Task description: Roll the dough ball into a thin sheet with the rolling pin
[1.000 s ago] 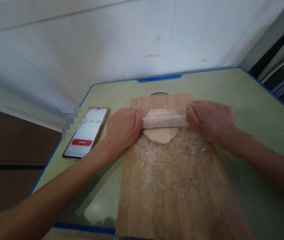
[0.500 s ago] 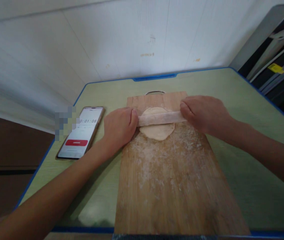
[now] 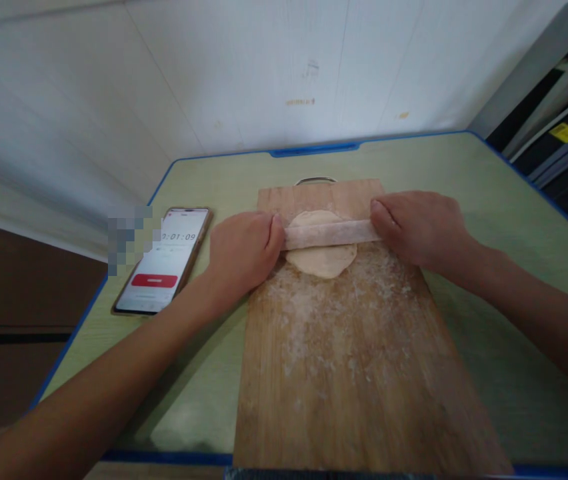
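My left hand (image 3: 247, 247) is closed round the left end of a pale, floured rolling pin (image 3: 331, 233). Round its right end, my right hand (image 3: 421, 227) is closed too. The pin lies level across a flat, roundish sheet of dough (image 3: 323, 262), hiding a band through its middle; dough shows above and below the pin. Underneath is a wooden cutting board (image 3: 324, 413), dusted with flour, with a metal handle (image 3: 315, 180) at its far end.
A phone (image 3: 164, 260) showing a running timer lies left of the board, close to my left forearm. The green table (image 3: 214, 183) has a blue edge and stands against a white wall (image 3: 244, 73). Dark folded items (image 3: 564, 147) stand beyond its right side.
The view has shifted slightly, so the board, dough and hands appear a little farther right. Both hands still grip the rolling pin on the dough. The phone's timer went from 01:08 to 01:09.
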### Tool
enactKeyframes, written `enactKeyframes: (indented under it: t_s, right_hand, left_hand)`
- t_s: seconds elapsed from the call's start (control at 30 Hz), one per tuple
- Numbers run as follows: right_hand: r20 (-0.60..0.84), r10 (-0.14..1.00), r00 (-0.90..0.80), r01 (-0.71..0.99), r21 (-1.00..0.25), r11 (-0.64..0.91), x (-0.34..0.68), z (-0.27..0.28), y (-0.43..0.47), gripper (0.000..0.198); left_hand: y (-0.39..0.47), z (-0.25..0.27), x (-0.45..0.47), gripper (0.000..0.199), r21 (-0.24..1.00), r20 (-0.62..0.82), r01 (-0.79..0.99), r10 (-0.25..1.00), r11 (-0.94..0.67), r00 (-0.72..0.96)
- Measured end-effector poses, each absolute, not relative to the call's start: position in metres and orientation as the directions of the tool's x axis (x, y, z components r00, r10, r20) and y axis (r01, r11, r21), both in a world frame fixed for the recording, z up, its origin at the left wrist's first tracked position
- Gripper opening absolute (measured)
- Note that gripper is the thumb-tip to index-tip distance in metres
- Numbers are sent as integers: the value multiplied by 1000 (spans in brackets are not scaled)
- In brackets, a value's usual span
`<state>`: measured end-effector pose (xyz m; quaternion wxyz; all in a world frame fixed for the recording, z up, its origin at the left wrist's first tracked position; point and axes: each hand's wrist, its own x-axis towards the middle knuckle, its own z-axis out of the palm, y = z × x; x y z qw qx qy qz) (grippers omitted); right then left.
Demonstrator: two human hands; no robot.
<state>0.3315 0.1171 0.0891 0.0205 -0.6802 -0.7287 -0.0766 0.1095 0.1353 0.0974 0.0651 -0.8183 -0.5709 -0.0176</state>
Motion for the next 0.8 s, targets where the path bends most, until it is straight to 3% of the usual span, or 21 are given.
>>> enactKeyframes:
  t_s: [0.2,0.33,0.5,0.63,0.8]
  right_hand:
    - [176,978,-107,991,95,91,328,89,112,47]
    - [120,992,-50,992,123,35,327,90,113,51]
    - [165,981,-107,990,106,90,328,89,111,46]
    - [134,988,-79,992,105,65,329,88,110,49]
    - [145,984,-105,991,102,91,328,90,112,49]
  left_hand:
    - [132,96,108,53,-100,169,904,888,-415,427]
    - [132,96,109,54,-140,96,933,933,-332,347]
    - [133,96,111,51,-182,172,896,884,-404,434]
    - [135,94,111,54,-189,157,924,918,-333,364]
    - [135,94,110,52,-186,168,903,893,-388,418]
